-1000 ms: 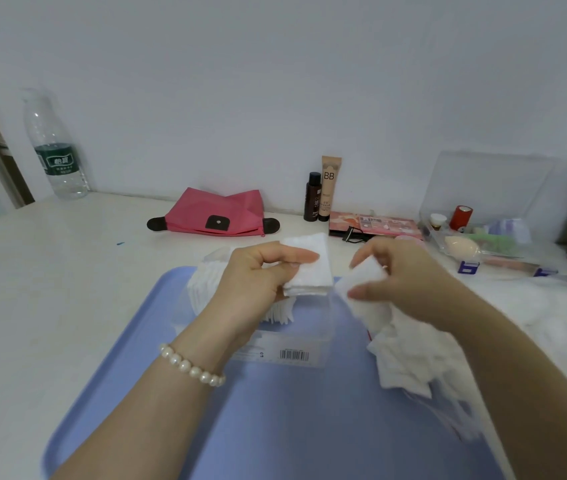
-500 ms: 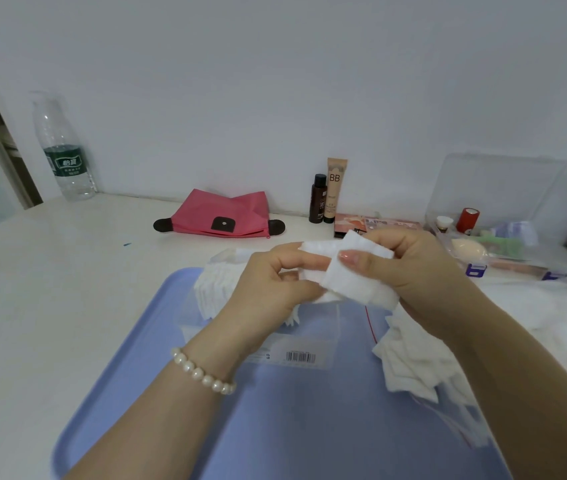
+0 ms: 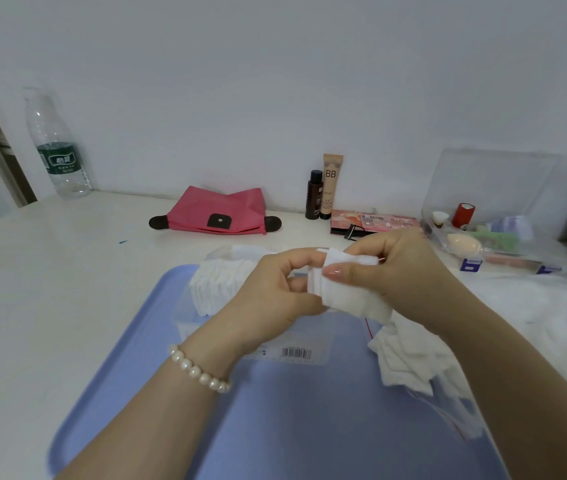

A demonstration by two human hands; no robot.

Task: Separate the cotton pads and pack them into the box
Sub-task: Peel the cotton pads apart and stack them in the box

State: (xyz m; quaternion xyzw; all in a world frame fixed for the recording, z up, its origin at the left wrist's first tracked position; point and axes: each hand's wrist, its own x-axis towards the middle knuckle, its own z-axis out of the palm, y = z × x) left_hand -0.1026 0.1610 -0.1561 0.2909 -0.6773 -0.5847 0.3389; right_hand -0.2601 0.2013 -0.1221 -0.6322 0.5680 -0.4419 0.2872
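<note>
White cotton pads (image 3: 347, 289) pinched by my left hand (image 3: 268, 292) and right hand (image 3: 403, 271) fingers | above blue tray (image 3: 309, 427) far edge | clear box (image 3: 226, 282) left, loose pile (image 3: 410, 358) right

I see the tray (image 3: 171, 341) on the table (image 3: 50, 289), the box (image 3: 226, 282) on its far end, loose pads (image 3: 410, 358) to the right.

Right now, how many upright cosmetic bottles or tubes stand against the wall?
2: a dark bottle and a beige BB tube, touching, right of the pink pouch. None visibly hidden.
</note>
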